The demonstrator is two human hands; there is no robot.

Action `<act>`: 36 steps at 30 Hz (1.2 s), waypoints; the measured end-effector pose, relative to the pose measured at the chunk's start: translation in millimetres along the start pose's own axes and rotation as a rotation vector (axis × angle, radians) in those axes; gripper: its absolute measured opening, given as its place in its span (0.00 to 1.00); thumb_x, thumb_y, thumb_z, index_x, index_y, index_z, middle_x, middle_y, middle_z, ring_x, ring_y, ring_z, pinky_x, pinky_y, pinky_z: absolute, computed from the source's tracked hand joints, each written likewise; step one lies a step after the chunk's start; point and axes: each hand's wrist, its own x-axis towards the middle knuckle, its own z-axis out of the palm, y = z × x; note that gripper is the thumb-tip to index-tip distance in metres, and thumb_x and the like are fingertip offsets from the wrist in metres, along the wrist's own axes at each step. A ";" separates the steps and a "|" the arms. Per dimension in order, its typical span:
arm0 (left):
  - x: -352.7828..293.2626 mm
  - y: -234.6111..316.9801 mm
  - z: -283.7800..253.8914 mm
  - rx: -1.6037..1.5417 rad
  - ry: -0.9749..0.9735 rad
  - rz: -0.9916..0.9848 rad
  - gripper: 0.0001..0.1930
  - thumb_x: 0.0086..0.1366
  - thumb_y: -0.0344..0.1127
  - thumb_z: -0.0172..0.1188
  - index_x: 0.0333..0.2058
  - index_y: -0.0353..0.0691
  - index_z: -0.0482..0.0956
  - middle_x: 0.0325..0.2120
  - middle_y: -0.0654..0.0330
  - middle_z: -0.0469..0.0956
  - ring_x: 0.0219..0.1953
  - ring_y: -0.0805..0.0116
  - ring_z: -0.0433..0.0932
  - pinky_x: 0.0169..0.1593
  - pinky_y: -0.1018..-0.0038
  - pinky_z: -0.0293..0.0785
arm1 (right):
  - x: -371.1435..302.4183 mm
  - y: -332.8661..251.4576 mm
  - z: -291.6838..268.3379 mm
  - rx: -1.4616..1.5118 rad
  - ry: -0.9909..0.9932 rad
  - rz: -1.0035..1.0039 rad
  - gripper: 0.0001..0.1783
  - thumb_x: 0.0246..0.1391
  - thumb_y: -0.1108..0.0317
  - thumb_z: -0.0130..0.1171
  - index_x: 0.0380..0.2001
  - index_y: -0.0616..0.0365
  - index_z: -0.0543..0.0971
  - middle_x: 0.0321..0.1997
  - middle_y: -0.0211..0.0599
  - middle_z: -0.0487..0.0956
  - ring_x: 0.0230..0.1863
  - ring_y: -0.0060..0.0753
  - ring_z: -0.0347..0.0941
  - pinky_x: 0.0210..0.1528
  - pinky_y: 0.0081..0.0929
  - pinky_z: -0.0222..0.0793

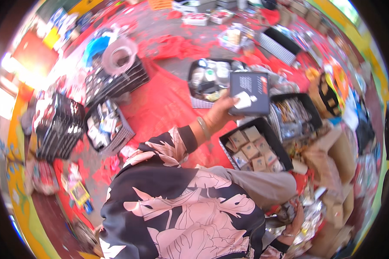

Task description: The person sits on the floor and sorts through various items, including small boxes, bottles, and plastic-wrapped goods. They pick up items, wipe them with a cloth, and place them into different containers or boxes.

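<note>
My left hand [221, 111], with a bangle on the wrist, reaches out ahead and is closed on the near left edge of a flat dark grey box [250, 82]. The box has pale print, a small red mark and a white patch beside my thumb. It is held above a basket of white packages [209, 75] and a basket of small tan boxes [253, 149]. Low on the right, my right hand [293, 224] is down beside a dark brown thing [282, 213] and crinkled clear packets [311, 220]. Its fingers are too blurred to read.
On the right stand a basket of clear-wrapped items [291, 112] and brown cardboard [337, 159]. To the left are a basket of packets [106, 129], stacked dark baskets [60, 125] and a pink translucent ring-shaped thing [119, 56]. Red sheeting [164, 99] covers much of the floor.
</note>
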 end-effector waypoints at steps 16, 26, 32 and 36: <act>-177.8 -22.3 -393.5 -0.618 1.227 0.369 0.35 0.46 0.50 0.63 0.53 0.52 0.60 0.47 0.59 0.71 0.49 0.55 0.70 0.49 0.43 0.59 | 124.4 -50.9 30.2 -0.108 0.034 0.181 0.18 0.56 0.58 0.51 0.41 0.62 0.75 0.40 0.39 0.77 0.39 0.35 0.74 0.43 0.33 0.72; -173.4 42.6 -489.8 -0.535 1.197 0.637 0.38 0.45 0.50 0.64 0.55 0.48 0.61 0.47 0.60 0.71 0.47 0.55 0.71 0.47 0.42 0.58 | 106.9 -46.5 33.8 -0.140 0.018 0.186 0.19 0.54 0.58 0.53 0.41 0.64 0.75 0.40 0.41 0.78 0.40 0.38 0.74 0.45 0.33 0.71; -153.3 123.0 -415.2 -0.407 1.418 0.666 0.48 0.42 0.51 0.66 0.59 0.49 0.50 0.55 0.59 0.63 0.52 0.53 0.67 0.45 0.42 0.59 | 82.6 -41.0 11.4 -0.221 0.132 0.135 0.16 0.53 0.61 0.53 0.39 0.62 0.76 0.38 0.36 0.78 0.39 0.34 0.74 0.43 0.32 0.71; -168.3 63.1 -460.7 -0.512 1.314 0.460 0.34 0.47 0.50 0.62 0.52 0.47 0.63 0.49 0.57 0.70 0.48 0.55 0.72 0.46 0.42 0.62 | 79.3 -50.3 41.9 -0.402 0.172 0.072 0.15 0.54 0.61 0.53 0.38 0.62 0.77 0.34 0.34 0.77 0.37 0.30 0.73 0.41 0.28 0.70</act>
